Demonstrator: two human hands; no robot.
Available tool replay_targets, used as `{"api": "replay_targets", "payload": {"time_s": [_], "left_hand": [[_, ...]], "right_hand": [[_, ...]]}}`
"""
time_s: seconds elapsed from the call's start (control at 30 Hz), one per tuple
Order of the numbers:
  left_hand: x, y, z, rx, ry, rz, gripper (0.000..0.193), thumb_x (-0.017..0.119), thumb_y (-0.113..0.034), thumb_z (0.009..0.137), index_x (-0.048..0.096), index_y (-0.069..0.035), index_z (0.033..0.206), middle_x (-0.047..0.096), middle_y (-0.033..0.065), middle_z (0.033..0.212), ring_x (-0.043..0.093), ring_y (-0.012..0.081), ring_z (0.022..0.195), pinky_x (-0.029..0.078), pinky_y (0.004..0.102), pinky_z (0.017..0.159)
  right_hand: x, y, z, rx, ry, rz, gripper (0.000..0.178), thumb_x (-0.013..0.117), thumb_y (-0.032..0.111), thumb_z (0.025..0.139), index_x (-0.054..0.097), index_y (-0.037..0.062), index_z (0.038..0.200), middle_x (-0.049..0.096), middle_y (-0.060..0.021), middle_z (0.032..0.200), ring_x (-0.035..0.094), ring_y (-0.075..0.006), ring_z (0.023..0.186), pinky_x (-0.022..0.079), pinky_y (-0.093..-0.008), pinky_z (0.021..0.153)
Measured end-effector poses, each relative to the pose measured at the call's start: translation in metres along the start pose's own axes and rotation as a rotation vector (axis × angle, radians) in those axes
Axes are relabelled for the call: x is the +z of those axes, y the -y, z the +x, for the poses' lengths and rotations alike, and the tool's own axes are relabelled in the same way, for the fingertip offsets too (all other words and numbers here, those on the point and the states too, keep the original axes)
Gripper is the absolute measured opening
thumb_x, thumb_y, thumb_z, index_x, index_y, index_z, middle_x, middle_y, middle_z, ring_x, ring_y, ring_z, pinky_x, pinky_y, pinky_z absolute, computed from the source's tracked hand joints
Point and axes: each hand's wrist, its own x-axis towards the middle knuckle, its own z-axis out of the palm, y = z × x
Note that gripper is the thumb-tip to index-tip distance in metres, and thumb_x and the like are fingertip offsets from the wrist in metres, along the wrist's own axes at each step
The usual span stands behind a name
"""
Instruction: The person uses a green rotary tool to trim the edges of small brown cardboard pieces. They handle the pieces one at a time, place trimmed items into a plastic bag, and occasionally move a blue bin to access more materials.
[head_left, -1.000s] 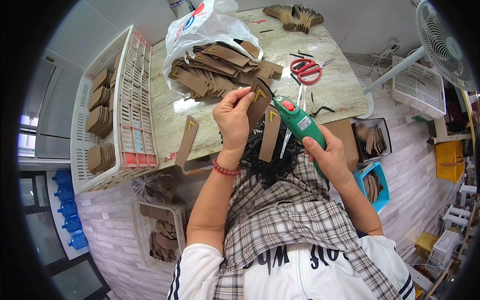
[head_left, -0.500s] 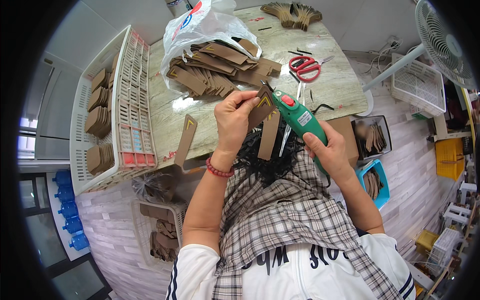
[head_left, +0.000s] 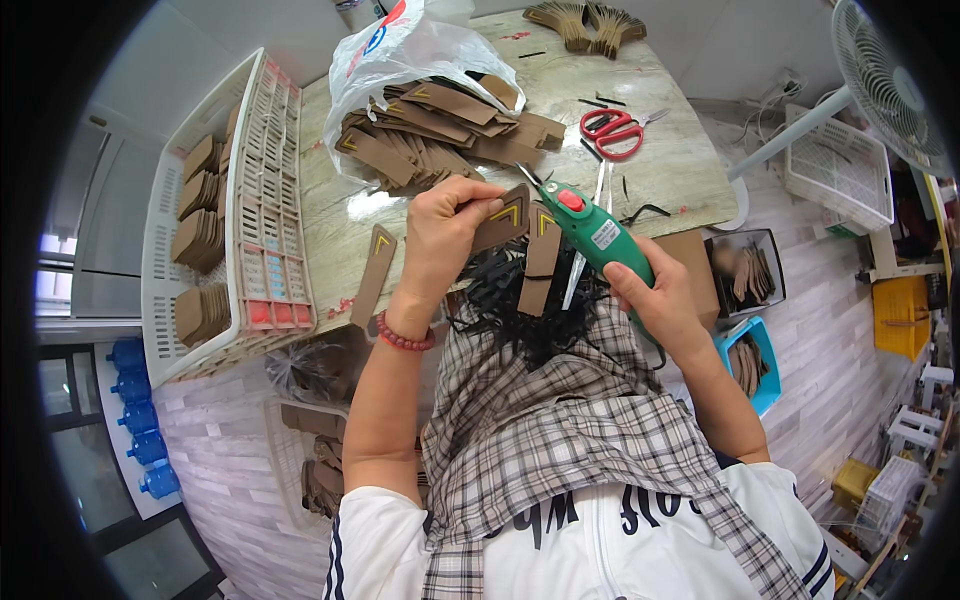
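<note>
My left hand [head_left: 447, 222] pinches a flat brown piece [head_left: 488, 232] with a yellow V mark by its edge, above the table's near edge. In my right hand [head_left: 655, 300] are green electric scissors [head_left: 597, 230] with a red switch. Their narrow metal tip points up and left, apart from the brown piece. Just below, brown strips [head_left: 535, 290] with yellow marks lie over a heap of black scraps [head_left: 535, 338] on my lap. Another brown strip [head_left: 374, 278] sits at the table edge, left of my left hand.
A white plastic bag [head_left: 400, 50] spills a pile of brown pieces [head_left: 430, 135] on the table [head_left: 345, 225]. Red-handled scissors [head_left: 625, 143] lie to its right. A white crate [head_left: 270, 200] with stacked pieces stands left; a blue basket [head_left: 768, 385] and a fan [head_left: 885, 90] are right.
My left hand has moved left and slightly down with the brown piece, away from the tip of the electric scissors. My right hand has barely moved.
</note>
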Motion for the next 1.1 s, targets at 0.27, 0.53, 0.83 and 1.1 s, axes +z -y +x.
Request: {"api": "replay_targets", "payload": {"time_s": [0.27, 0.53, 0.83, 1.1], "left_hand": [[-0.016, -0.008, 0.002, 0.067, 0.040, 0.164, 0.010, 0.064, -0.001, 0.081, 0.070, 0.002, 0.089, 0.060, 0.0032, 0.075, 0.056, 0.0098, 0.074, 0.042, 0.0225, 0.068], [-0.019, -0.006, 0.007, 0.218, 0.068, 0.384, 0.008, 0.064, -0.003, 0.081, 0.068, 0.002, 0.086, 0.057, 0.0051, 0.073, 0.054, 0.0156, 0.068, 0.042, 0.0265, 0.064], [-0.019, -0.013, 0.011, 0.293, 0.101, 0.474, 0.006, 0.064, -0.005, 0.080, 0.068, -0.001, 0.082, 0.057, 0.0059, 0.071, 0.053, 0.0195, 0.069, 0.040, 0.0305, 0.065], [-0.019, -0.009, 0.010, 0.184, 0.152, 0.442, 0.007, 0.065, -0.006, 0.079, 0.069, -0.001, 0.082, 0.061, 0.0077, 0.072, 0.056, 0.0209, 0.067, 0.042, 0.0318, 0.063]], "right_hand": [[-0.003, 0.006, -0.004, -0.047, 0.063, -0.138, 0.041, 0.071, 0.030, 0.084, 0.062, 0.0009, 0.111, 0.065, -0.0060, 0.080, 0.059, -0.0110, 0.070, 0.048, -0.0267, 0.065], [-0.006, 0.005, -0.004, -0.047, 0.081, -0.139, 0.041, 0.071, 0.031, 0.084, 0.062, 0.0010, 0.111, 0.065, -0.0072, 0.079, 0.060, -0.0116, 0.069, 0.049, -0.0275, 0.065], [-0.008, 0.010, -0.004, -0.050, 0.091, -0.183, 0.040, 0.071, 0.031, 0.084, 0.062, 0.0018, 0.110, 0.065, -0.0084, 0.078, 0.060, -0.0127, 0.068, 0.049, -0.0286, 0.064], [-0.004, 0.007, -0.003, -0.031, 0.110, -0.192, 0.042, 0.072, 0.033, 0.083, 0.062, 0.0014, 0.109, 0.065, -0.0090, 0.078, 0.061, -0.0147, 0.069, 0.049, -0.0290, 0.066]]}}
